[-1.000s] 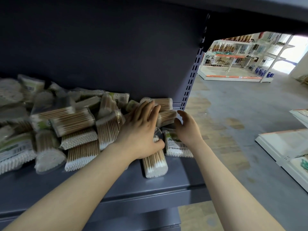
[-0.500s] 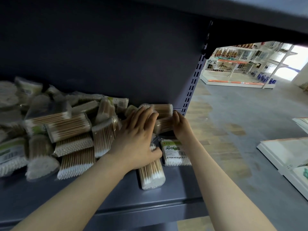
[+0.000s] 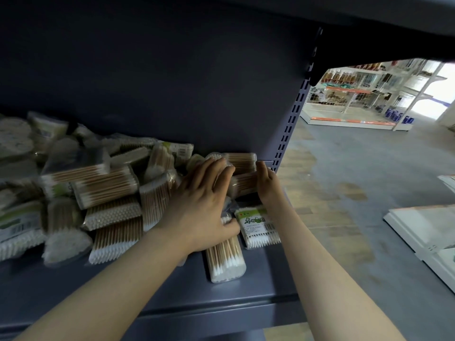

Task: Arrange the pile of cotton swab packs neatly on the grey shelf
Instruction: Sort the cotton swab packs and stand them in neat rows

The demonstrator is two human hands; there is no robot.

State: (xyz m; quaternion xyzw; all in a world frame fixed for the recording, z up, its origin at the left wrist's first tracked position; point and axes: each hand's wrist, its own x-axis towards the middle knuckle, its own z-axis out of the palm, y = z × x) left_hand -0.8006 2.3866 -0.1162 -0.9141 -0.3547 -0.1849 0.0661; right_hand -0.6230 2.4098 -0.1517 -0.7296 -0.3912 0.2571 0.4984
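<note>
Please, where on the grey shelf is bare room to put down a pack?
Bare shelf shows along the front edge, before the pile, and right of the upright pack. The back right corner is crowded: both hands, left hand and right hand, work there.

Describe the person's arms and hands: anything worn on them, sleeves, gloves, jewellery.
Both forearms are bare as far as the picture shows, with no sleeve in view. The left hand and right hand wear no gloves. No ring, watch or bracelet shows on the visible fingers or wrists. The fingernails look short and unpainted.
</note>
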